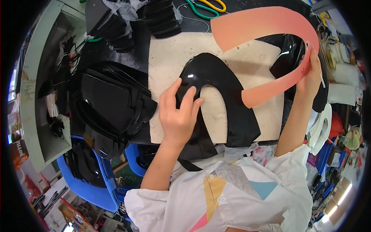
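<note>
A glossy black horseshoe-shaped shoe upper piece [208, 73] lies on the beige board [162, 50], its curved end away from me. My left hand [176, 116] rests at its left edge, fingers spread, the tips touching the black surface. At the right, my right hand [310, 75] grips a salmon-pink horseshoe-shaped piece [266, 19] by its curved end and holds it above the board. A thin white stick [323, 79] shows beside my right fingers; I cannot tell whether they hold it. Another black glossy piece [288, 54] lies partly hidden under the pink one.
Stacked black glossy pieces [104, 100] lie left of the board, with more black stacks [162, 19] at the back. Green-handled scissors [201, 11] lie near the far edge. A blue chair [89, 189] holding black pieces stands at the lower left, beside a pale cabinet [29, 85].
</note>
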A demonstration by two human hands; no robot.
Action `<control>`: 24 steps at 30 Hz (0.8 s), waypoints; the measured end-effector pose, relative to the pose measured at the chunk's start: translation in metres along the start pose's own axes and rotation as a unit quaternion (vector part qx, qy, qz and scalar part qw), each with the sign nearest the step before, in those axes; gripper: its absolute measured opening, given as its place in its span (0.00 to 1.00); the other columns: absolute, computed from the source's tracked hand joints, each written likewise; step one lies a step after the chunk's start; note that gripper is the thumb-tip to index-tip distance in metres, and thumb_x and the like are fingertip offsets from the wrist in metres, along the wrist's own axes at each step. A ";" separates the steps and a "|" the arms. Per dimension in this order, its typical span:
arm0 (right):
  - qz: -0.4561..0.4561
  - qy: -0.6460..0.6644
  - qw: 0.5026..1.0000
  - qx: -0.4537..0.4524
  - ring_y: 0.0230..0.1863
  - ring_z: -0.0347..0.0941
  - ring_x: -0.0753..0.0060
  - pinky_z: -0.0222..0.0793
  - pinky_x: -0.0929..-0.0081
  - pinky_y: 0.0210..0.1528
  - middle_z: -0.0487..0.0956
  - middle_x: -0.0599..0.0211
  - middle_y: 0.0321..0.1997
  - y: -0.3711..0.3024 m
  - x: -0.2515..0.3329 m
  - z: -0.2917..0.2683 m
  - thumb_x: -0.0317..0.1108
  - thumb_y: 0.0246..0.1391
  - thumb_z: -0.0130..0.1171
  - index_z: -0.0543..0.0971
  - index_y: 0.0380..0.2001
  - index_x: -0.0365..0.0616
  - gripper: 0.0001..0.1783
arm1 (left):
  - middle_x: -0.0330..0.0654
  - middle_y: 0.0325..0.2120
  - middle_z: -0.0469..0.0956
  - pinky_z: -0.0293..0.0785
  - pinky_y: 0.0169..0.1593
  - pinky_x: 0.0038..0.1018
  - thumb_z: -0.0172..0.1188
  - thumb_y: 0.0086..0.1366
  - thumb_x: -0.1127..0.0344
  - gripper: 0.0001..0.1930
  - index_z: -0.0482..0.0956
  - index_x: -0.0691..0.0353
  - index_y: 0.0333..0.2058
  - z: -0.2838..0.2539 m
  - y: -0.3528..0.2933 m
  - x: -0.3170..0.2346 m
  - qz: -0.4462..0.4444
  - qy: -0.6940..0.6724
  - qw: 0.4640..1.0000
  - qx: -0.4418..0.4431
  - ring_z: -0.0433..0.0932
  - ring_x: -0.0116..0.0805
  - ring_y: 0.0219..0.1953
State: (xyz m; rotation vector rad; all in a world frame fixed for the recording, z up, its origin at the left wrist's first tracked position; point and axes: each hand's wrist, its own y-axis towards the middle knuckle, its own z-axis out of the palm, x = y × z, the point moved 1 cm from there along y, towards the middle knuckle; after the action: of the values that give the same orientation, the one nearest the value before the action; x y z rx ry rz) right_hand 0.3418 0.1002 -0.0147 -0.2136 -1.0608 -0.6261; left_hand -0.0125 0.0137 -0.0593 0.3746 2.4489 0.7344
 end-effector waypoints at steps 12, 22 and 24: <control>0.204 -0.079 0.972 0.081 0.34 0.75 0.83 0.76 0.87 0.36 0.80 0.66 0.38 -0.032 -0.034 0.048 0.30 0.61 0.59 0.75 0.53 0.35 0.18 | 0.46 0.50 0.78 0.70 0.53 0.21 0.60 0.68 0.70 0.20 0.73 0.69 0.57 -0.234 0.027 0.164 -0.395 -0.264 0.852 -0.221 0.77 0.28 0.51; -0.112 -0.461 0.807 0.352 0.27 0.74 0.59 0.72 0.70 0.32 0.79 0.55 0.32 -0.111 -0.084 0.085 0.36 0.47 0.71 0.81 0.46 0.41 0.22 | 0.48 0.50 0.77 0.73 0.49 0.33 0.70 0.52 0.72 0.14 0.86 0.60 0.40 -0.059 0.019 0.021 -0.019 -0.007 0.992 0.124 0.74 0.44 0.51; -0.119 -0.457 0.807 0.354 0.26 0.74 0.60 0.71 0.70 0.31 0.80 0.57 0.31 -0.113 -0.086 0.085 0.35 0.46 0.71 0.81 0.45 0.41 0.21 | 0.49 0.52 0.75 0.74 0.46 0.32 0.72 0.50 0.71 0.15 0.86 0.58 0.40 -0.028 0.009 0.001 -0.044 -0.015 0.989 0.143 0.72 0.46 0.51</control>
State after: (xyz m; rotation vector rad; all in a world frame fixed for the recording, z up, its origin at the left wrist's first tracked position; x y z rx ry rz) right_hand 0.1843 0.0792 -0.0618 0.3295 -2.2157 -0.2784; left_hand -0.0288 0.0097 -0.0356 0.3776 2.5289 0.3366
